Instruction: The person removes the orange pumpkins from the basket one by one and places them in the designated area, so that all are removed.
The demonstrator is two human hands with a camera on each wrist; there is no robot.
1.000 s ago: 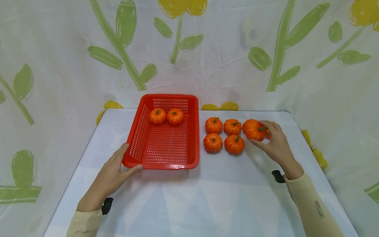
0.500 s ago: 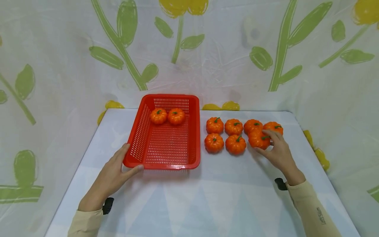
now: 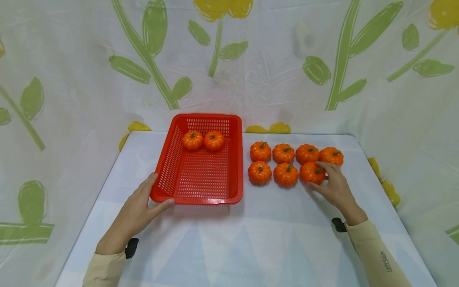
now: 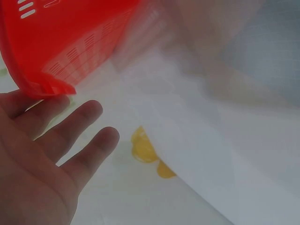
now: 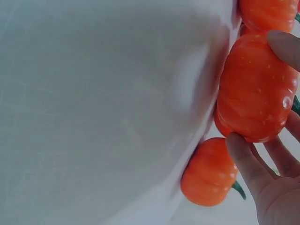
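1. The table (image 3: 215,247) reaches under the fingers of both hands; the only change on it is near the right fingers.
2. The basket (image 3: 204,201), at the left fingers, stays put, with the left basket pumpkin (image 3: 193,140) and the right basket pumpkin (image 3: 214,140) well beyond those fingers.
3. The left hand (image 3: 134,215) has barely shifted: its fingers lie spread and fairly straight at the basket's near left corner, touching the rim without a grip.
4. The right hand (image 3: 335,189) has drawn back toward the person. Its thumb and fingers are parted by a pumpkin's width, gripping the held pumpkin.
5. The held pumpkin (image 3: 311,172), between the right fingers, has come from beside the far row into third place in the near row. It looks down on the table or nearly so; I cannot tell which.
6. Just beyond the right fingers, the third far pumpkin (image 3: 307,154) and fourth far pumpkin (image 3: 331,156) now show almost whole. To the fingers' left sits the second near pumpkin (image 3: 285,174). I judge this placement all but done, pending release, leaving the near row one shorter than the far row.
7. The green stem (image 3: 319,171) of the held pumpkin points toward the right fingers.
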